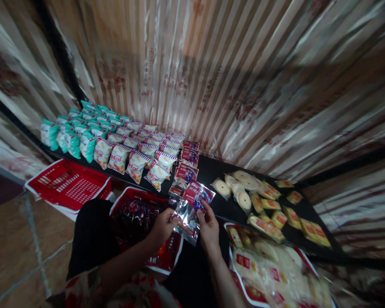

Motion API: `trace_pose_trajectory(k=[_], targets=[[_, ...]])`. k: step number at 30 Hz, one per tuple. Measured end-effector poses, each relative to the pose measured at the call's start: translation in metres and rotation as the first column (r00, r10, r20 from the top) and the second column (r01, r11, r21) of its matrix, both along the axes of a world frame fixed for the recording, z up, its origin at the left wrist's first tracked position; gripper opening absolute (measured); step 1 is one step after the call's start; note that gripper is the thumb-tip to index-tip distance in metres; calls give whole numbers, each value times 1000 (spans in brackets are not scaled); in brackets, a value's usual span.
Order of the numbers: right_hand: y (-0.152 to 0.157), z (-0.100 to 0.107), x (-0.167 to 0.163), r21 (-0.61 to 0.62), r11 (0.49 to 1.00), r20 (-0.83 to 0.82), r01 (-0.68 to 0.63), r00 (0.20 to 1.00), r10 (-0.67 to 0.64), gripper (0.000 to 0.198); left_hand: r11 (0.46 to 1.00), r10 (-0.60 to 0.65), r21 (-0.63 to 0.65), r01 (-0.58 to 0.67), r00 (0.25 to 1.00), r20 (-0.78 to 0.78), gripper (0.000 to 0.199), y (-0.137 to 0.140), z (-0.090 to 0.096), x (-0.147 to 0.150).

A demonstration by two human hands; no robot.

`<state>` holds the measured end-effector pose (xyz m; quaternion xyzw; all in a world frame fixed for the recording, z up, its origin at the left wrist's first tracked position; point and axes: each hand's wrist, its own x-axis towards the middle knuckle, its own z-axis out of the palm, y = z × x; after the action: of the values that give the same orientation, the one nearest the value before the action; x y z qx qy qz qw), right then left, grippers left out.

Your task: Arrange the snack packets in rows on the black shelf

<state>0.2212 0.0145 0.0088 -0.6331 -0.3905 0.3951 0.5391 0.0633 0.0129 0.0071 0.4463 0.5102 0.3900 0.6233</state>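
Between my two hands is a red and silver snack packet [192, 201] with a purple picture, tilted over the shelf's front edge. My left hand [163, 223] pinches its lower left side. At its right side, my right hand [208, 224] grips it with the thumb and fingers. Behind it, similar red packets [186, 172] stand in a row on the black shelf [208, 167]. Below my left hand lies an open red and white bag [123, 192] with several dark, shiny packets [136, 214] inside.
Rows of teal bags [87, 145] and white striped bags [137, 166] stand on the left of the shelf. Round wrapped pastries [243, 199] and yellow packets [279, 218] lie on the right. Another open bag [255, 295] holds wrapped food. A red printed bag [73, 184] lies left.
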Motion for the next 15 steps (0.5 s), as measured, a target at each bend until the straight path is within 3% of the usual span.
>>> trace_pose_trajectory(k=[5,11,15], targets=[[30,-6,15,28,997,-4,76,997,-76,64,999,-5,54,2,998,55,11,22,1,21],[76,-19,27,41,998,133,43,990,-48,53,995,95,29,-95,995,10,38,47,0,34],[105,-17,25,56,998,260,0,966,-14,46,986,168,26,-167,985,-34,54,63,-6,37]])
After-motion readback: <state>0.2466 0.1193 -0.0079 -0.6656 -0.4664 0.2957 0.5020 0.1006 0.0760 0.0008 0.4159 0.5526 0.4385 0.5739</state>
